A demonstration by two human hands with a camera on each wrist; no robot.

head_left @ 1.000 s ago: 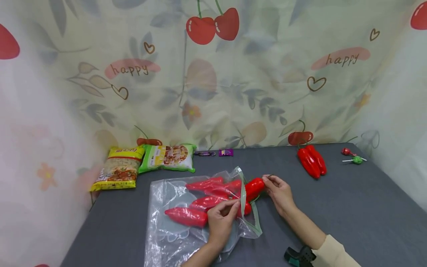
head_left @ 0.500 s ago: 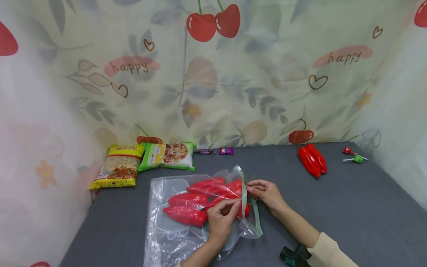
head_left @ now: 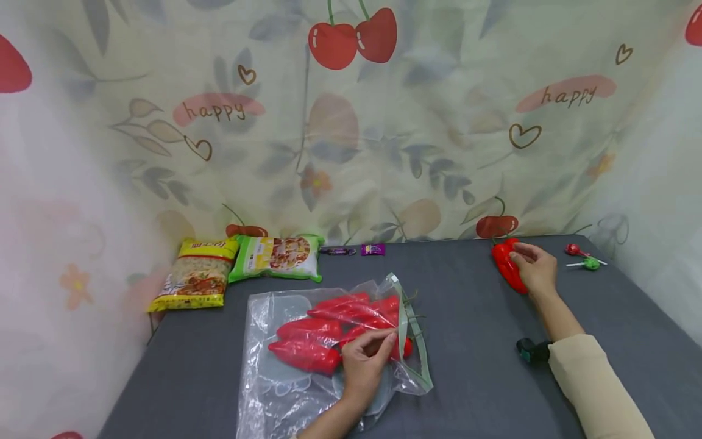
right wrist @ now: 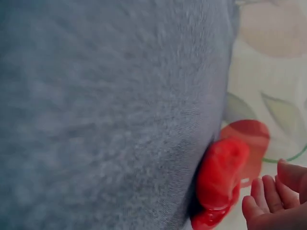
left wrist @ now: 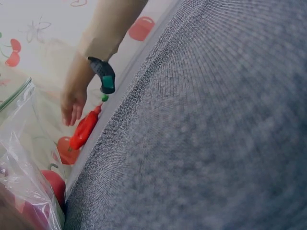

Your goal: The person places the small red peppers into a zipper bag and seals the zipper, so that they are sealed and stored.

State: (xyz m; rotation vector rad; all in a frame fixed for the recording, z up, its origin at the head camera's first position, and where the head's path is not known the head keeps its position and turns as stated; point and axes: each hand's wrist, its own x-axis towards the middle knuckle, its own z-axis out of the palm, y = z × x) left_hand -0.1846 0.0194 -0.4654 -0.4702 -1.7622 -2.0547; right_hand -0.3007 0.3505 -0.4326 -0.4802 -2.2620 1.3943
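My left hand [head_left: 364, 366] pinches the edge of a clear plastic zip bag [head_left: 263, 402] near its mouth, which faces right. Several red peppers [head_left: 304, 356] lie inside, and green stems stick out at the opening. At the back right, my right hand [head_left: 540, 271] is over two long red peppers [head_left: 506, 265], partly covering them. In the right wrist view its loosely bent fingers [right wrist: 273, 194] are beside a pepper [right wrist: 218, 177], with a gap between. The left wrist view shows the bag [left wrist: 19, 134] at the lower left and a pepper [left wrist: 86, 129] beyond.
A yellow food packet [head_left: 197, 274] and a green one [head_left: 280, 259] stand at the back left. Beside them lie two purple-wrapped sweets [head_left: 373, 249]. A red lollipop [head_left: 573, 249] and a green lollipop [head_left: 591, 263] lie right of my right hand. A patterned cloth backs the table.
My right hand slid a pepper into the bag, let it go and moved right to the two peppers at the back. My left hand kept its hold on the bag.
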